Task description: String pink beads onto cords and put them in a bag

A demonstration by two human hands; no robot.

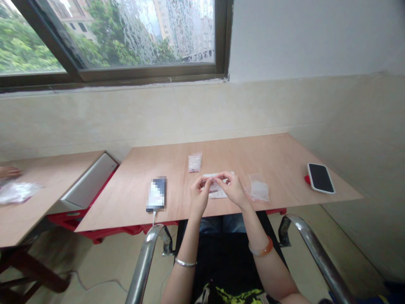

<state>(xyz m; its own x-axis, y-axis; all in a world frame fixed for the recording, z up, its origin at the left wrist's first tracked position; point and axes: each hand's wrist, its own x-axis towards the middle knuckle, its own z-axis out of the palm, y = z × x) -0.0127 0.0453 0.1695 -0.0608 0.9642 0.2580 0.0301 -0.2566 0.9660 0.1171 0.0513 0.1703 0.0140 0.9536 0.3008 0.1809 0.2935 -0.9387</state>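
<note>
My left hand [200, 195] and my right hand [233, 190] meet above the middle of the table, thumbs close together and fingers pinched. Between them they hold what looks like a small clear zip bag [209, 180] with a thin reddish strip; the fingers cover much of it. Beneath the hands lies a white sheet or packet [217, 193] with a small dark reddish mark or piece on it. Just right of my right hand are flat clear zip bags [260, 188]. Behind the hands sits a filled clear zip bag [195, 162] with whitish contents.
A phone on a white cable [154, 216] lies left, its screen blurred out. Another phone [320, 177] rests at the right on something red. Metal chair arms [146, 257] flank me. On a neighbouring table, another person's hand [9, 172] is near a plastic bag [19, 192].
</note>
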